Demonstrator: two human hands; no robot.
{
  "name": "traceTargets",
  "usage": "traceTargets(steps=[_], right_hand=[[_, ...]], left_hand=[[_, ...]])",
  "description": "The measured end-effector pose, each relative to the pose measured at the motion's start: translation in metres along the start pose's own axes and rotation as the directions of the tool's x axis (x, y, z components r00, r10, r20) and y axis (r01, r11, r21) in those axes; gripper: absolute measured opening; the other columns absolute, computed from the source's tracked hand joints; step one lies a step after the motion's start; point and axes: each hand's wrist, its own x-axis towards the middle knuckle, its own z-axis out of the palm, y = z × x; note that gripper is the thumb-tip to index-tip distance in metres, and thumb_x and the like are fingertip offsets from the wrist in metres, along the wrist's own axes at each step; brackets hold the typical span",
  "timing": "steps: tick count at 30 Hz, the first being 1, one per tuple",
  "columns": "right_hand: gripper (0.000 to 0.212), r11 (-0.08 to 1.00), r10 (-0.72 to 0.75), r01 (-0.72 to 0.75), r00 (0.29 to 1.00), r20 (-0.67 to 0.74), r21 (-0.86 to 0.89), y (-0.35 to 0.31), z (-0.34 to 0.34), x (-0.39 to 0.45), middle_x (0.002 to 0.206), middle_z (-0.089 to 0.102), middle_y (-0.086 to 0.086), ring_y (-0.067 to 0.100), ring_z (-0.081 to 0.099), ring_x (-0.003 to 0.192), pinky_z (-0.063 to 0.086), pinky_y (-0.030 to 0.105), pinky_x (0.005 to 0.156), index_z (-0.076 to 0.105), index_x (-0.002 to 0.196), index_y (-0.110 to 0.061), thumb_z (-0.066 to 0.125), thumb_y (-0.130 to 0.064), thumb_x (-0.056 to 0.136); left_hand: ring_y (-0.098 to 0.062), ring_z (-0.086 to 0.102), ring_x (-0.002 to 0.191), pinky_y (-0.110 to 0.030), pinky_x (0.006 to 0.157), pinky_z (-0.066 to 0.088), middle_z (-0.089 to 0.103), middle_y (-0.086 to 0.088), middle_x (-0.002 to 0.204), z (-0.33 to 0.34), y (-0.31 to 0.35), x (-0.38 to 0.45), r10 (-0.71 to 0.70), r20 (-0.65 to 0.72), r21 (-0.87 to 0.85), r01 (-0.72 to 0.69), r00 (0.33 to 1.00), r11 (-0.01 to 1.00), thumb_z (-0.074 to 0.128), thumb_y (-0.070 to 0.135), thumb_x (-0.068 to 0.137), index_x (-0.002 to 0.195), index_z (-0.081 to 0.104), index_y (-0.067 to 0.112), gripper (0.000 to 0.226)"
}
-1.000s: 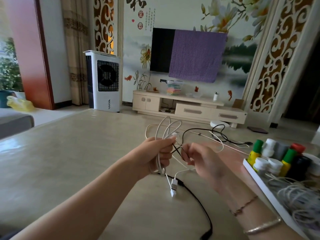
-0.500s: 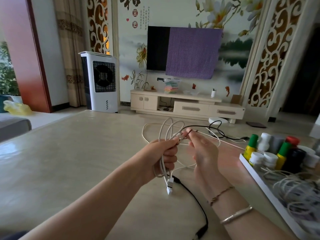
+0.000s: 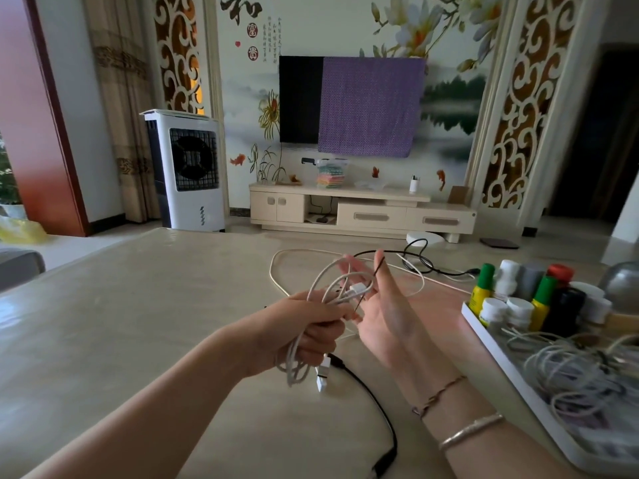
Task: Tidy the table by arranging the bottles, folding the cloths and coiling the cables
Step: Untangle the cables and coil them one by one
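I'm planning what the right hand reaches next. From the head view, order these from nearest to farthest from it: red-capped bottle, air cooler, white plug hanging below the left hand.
From the right hand:
1. white plug, just below-left, under the left hand.
2. red-capped bottle, right, in the tray.
3. air cooler, far left, beyond the table.

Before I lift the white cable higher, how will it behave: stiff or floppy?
Probably floppy: the white cable sags in loose loops from the left hand. Its plug dangles free below and may swing. It may also drag the black cable, which crosses it near the right hand.
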Motion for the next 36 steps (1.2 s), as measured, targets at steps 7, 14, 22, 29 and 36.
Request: traceTargets(steps=[7,14,22,29,36], right_hand=[[0.062,0.886,-0.302,0.345,0.936,0.179,-0.31,-0.023,-0.009,-0.015,0.108,0.073,-0.004,0.003,0.06,0.115,0.031,0.037,0.098,0.074,0.104,-0.024,0.058,-0.075,0.073],[0.053,0.789,-0.335,0.471,0.868,0.367,-0.395,-0.03,-0.018,-0.019,0.115,0.07,-0.011,-0.001,0.041,0.134,0.024,0.031,0.109,0.072,0.109,-0.031,0.058,-0.069,0.076],[0.022,0.668,-0.267,0.44,0.894,0.359,-0.6,-0.016,-0.01,-0.017,0.107,0.07,-0.021,-0.01,0.042,0.125,0.031,0.028,0.106,0.077,0.096,-0.033,0.07,-0.043,0.078],[0.014,0.643,-0.249,0.441,0.894,0.373,-0.626,-0.009,-0.004,-0.016,0.085,0.073,-0.01,0.006,0.069,0.086,0.052,0.021,0.082,0.078,0.089,-0.019,0.069,-0.009,0.086],[0.016,0.67,-0.171,0.401,0.902,0.396,-0.624,-0.012,-0.008,-0.014,0.094,0.07,0.01,0.032,0.062,0.098,0.044,0.048,0.101,0.076,0.094,-0.022,0.062,-0.028,0.089]], left_hand=[[-0.001,0.02,0.036,-0.012,0.034,0.017,0.02,0.008,0.047,-0.012,0.008,-0.004,-0.289,0.076,0.037,0.287,0.954,0.957,0.038,0.018,0.098,0.077,0.046,0.016,0.023],[0.0,0.021,0.033,-0.011,0.033,0.019,0.024,0.01,0.044,-0.013,0.01,0.0,-0.354,0.102,-0.175,0.367,0.93,0.914,0.046,0.018,0.088,0.077,0.046,0.014,0.012],[-0.007,0.024,0.037,-0.015,0.037,0.023,0.031,0.006,0.043,0.0,-0.005,0.005,-0.411,-0.202,0.36,0.458,0.889,0.813,0.037,0.01,0.093,0.068,0.037,0.018,0.026],[-0.014,0.037,0.05,-0.022,0.049,0.029,0.043,0.002,0.059,-0.004,-0.008,0.009,-0.156,-0.397,0.478,0.349,0.905,0.806,0.042,0.02,0.095,0.078,0.052,0.017,0.02],[-0.015,0.042,0.05,-0.027,0.056,0.036,0.048,-0.002,0.059,-0.015,-0.006,0.009,0.073,-0.474,0.409,0.146,0.878,0.901,0.07,0.037,0.084,0.08,0.055,0.015,0.027]])
